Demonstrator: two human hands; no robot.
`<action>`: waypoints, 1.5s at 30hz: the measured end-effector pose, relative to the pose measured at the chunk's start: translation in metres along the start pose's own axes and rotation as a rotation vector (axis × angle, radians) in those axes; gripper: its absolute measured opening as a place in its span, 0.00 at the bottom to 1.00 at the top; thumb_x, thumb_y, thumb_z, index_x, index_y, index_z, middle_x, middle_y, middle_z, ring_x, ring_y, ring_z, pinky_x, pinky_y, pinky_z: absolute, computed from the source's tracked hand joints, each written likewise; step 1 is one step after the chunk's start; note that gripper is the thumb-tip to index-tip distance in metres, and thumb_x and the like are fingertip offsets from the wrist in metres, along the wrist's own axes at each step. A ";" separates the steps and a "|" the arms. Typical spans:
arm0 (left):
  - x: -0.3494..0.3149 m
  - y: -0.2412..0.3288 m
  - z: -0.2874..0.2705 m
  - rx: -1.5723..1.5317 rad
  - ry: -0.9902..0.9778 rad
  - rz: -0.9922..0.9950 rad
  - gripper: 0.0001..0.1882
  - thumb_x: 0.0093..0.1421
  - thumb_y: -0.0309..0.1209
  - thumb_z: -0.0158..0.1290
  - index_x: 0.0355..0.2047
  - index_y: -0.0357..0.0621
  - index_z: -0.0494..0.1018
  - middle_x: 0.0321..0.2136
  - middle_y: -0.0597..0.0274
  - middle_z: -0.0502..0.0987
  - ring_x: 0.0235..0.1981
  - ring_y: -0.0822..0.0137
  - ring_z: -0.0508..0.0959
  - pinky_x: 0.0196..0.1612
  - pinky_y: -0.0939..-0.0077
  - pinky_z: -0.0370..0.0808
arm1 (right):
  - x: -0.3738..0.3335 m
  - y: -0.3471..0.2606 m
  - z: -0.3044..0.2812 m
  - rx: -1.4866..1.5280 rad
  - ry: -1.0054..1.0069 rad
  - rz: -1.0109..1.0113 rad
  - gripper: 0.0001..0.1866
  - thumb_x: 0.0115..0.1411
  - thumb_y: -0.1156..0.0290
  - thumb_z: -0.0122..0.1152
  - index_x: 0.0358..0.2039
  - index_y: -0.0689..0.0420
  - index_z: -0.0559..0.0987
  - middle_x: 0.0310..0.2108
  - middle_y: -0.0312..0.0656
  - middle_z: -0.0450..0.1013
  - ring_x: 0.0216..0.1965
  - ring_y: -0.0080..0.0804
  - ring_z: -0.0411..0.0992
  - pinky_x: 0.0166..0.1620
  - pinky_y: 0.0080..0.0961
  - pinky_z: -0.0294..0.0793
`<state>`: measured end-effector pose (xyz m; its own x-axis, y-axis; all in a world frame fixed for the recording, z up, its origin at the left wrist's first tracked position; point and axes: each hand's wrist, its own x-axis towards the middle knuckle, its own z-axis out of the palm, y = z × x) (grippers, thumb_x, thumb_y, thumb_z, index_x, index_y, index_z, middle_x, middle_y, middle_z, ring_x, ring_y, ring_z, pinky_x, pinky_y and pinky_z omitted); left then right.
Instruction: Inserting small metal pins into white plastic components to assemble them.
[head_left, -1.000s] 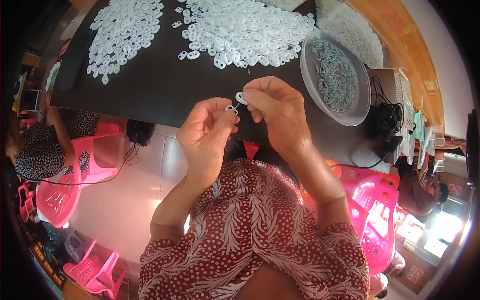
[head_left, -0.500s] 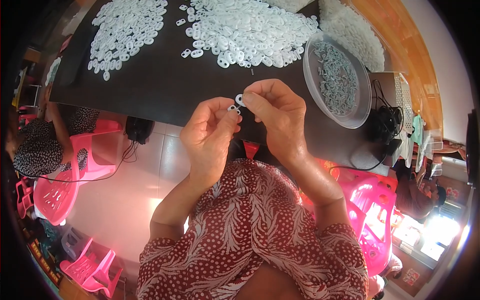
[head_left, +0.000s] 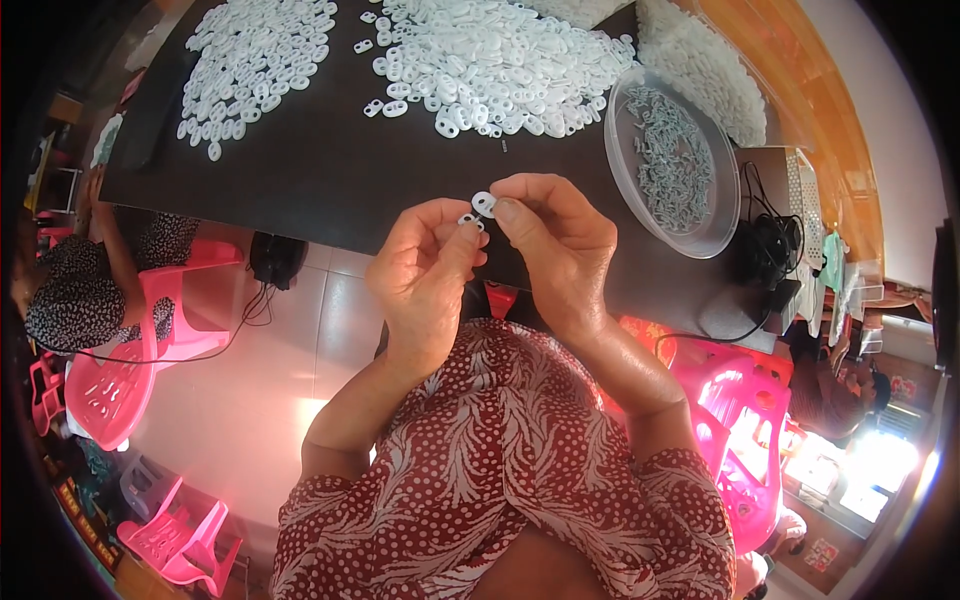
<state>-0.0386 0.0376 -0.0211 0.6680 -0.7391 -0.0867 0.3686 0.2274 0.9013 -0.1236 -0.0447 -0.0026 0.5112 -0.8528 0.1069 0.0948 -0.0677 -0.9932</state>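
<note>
Both hands meet above the near edge of the dark tabletop (head_left: 330,180). The right hand (head_left: 555,245) pinches a small white ring (head_left: 484,203) between thumb and forefinger, its grip clenched on it. The left hand (head_left: 425,275) pinches a second, smaller white piece (head_left: 467,219) just below, touching the ring. Farther off lie heaps of white rings (head_left: 500,60), and to the right stands a clear bowl (head_left: 628,110) of grey parts.
</note>
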 end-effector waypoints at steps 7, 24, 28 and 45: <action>0.000 0.000 0.001 0.012 -0.006 -0.007 0.07 0.58 0.18 0.51 0.38 0.34 0.72 0.26 0.63 0.76 0.24 0.79 0.73 0.28 0.88 0.71 | 0.000 0.002 -0.003 -0.052 0.009 -0.005 0.05 0.57 0.82 0.55 0.34 0.64 0.75 0.28 0.33 0.72 0.30 0.14 0.67 0.35 0.13 0.68; 0.000 -0.001 -0.001 -0.028 -0.060 0.032 0.14 0.60 0.21 0.51 0.47 0.32 0.70 0.28 0.64 0.75 0.27 0.79 0.73 0.30 0.88 0.70 | -0.002 0.006 -0.002 -0.046 -0.049 0.003 0.04 0.57 0.83 0.54 0.34 0.64 0.75 0.29 0.35 0.71 0.30 0.16 0.69 0.33 0.16 0.70; 0.001 -0.003 -0.003 -0.017 -0.095 0.022 0.15 0.61 0.23 0.51 0.48 0.33 0.70 0.29 0.63 0.75 0.28 0.78 0.74 0.31 0.87 0.71 | -0.003 0.009 -0.005 -0.078 -0.073 -0.051 0.04 0.57 0.83 0.53 0.33 0.65 0.75 0.30 0.38 0.69 0.28 0.19 0.70 0.32 0.18 0.70; -0.001 0.005 -0.005 0.101 -0.164 -0.046 0.16 0.59 0.22 0.53 0.48 0.34 0.71 0.27 0.65 0.75 0.28 0.78 0.74 0.30 0.86 0.72 | 0.000 0.003 -0.021 -0.245 -0.178 -0.042 0.06 0.59 0.83 0.51 0.36 0.65 0.75 0.31 0.36 0.74 0.34 0.17 0.70 0.39 0.16 0.71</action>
<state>-0.0342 0.0423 -0.0190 0.5345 -0.8426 -0.0656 0.3235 0.1323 0.9369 -0.1411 -0.0551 -0.0070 0.6547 -0.7441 0.1328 -0.0792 -0.2423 -0.9670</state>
